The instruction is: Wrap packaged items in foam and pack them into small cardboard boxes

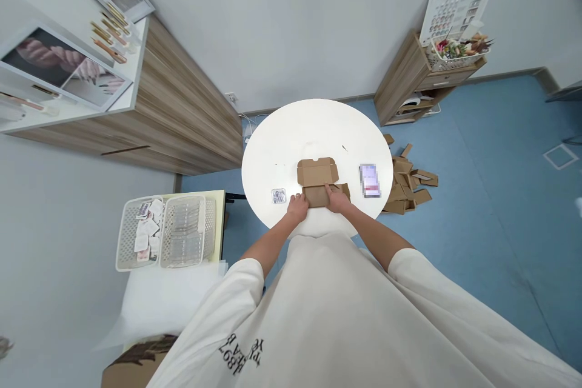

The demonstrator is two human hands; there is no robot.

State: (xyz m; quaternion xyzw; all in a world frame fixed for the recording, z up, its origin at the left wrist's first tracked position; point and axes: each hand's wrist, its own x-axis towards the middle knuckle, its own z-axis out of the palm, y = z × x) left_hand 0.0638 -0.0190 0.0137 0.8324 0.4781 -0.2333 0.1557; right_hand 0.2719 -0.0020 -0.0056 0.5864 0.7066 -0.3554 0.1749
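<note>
**Carton between our hands, long side running across us**

We are keeping both hands at the near part of a brown cardboard box [317,173], which is lying opened out on the white table [318,127], close to our body. Its long axis is running left to right, square to our forearms, and its larger panel is spreading away from us, beyond the fold.

Our left hand [297,208] is sitting at the near left corner, fingers curling in narrow; we cannot tell whether they are pinching the card. Our right hand [337,199] is gripping toward the right end, thumb lying over the near panel — so it is the nearer hand to the flaps on that side. The far panel is lying ahead of both, touched by neither.

A small clear case [279,196] is resting left of the left hand — a phone [370,180] right of the right.
</note>
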